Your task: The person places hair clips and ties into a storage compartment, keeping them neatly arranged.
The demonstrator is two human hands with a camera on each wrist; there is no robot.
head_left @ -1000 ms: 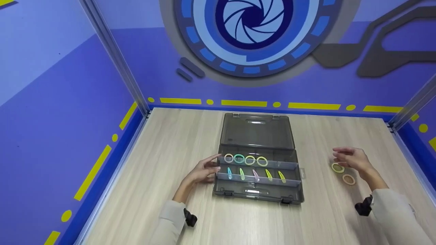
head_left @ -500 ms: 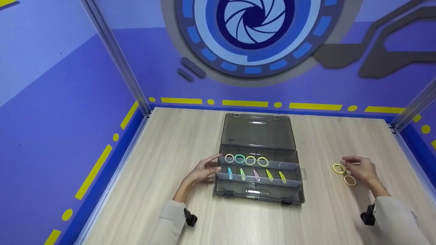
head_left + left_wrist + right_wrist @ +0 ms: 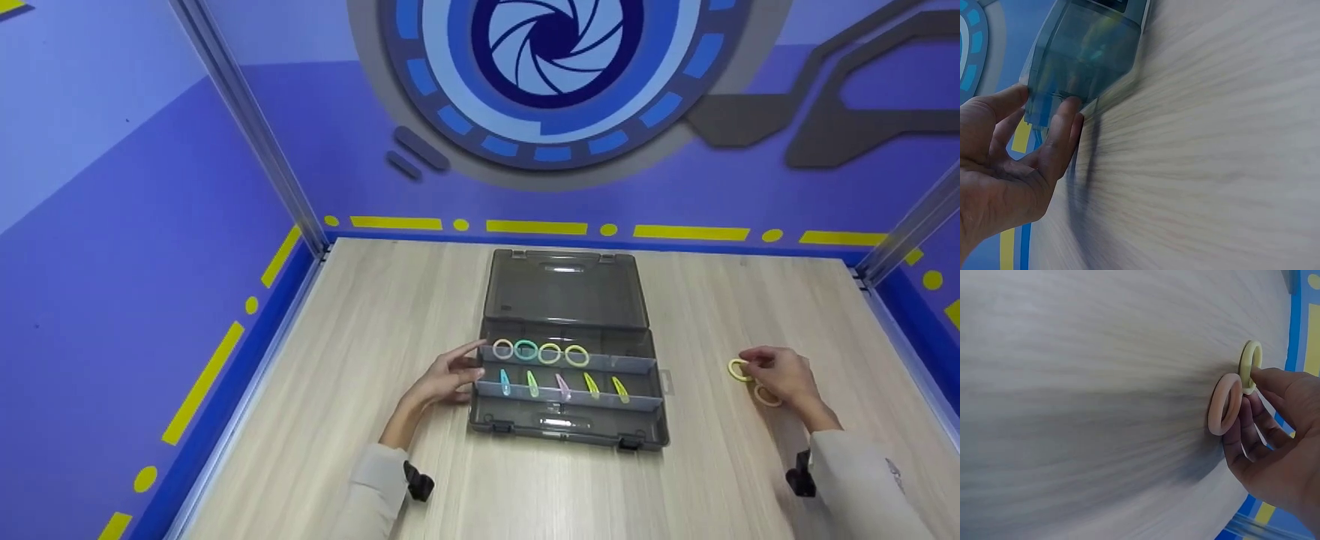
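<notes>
My left hand (image 3: 444, 377) holds the left side of a grey see-through storage box (image 3: 568, 439), its thumb and fingertips at the wall. Seen from the left wrist, the fingers are bent around the box's corner (image 3: 1081, 62). On the right, my right hand (image 3: 782, 377) pinches a yellow hair tie (image 3: 736, 370) at its near edge. A peach hair tie (image 3: 1224, 405) lies beside it under the fingers, partly covered in the head view. Inside the box are a row of hair ties (image 3: 526, 358) and a row of snap hair clips (image 3: 532, 383).
The box's lid (image 3: 566, 289) lies open toward the back wall. Two dividers (image 3: 615, 361) split the box lengthwise into compartments. Blue patterned walls (image 3: 420, 202) with metal corner posts enclose the pale wooden table (image 3: 360, 315).
My right hand has drawn back, then come down over the two loose hair ties, with thumb and finger closing on the yellow one. The left hand stays at the box.
</notes>
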